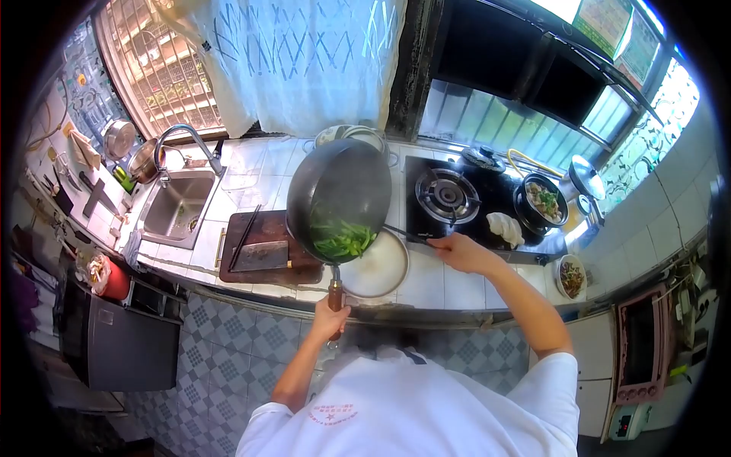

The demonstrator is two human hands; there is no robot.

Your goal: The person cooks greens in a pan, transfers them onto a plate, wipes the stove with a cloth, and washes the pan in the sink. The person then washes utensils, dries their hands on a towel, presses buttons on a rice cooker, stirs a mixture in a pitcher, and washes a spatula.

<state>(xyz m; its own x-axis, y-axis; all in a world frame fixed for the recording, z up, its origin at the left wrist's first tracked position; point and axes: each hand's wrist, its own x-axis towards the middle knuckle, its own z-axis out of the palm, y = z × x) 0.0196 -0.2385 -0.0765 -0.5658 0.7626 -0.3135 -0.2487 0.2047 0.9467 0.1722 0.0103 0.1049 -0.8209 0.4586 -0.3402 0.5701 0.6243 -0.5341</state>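
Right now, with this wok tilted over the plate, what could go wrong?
The greens lie near the lower rim of the wok, so some might slide past the plate onto the counter. The plate sits close to the counter's front edge, so a knock could tip it off. Only your left hand grips the wok's handle, so a slip could make it swing.

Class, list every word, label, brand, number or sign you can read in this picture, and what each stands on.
No text is legible.
White shirt: red print around a star, too small and blurred to read.
Pink oven: any markings are too small to read.
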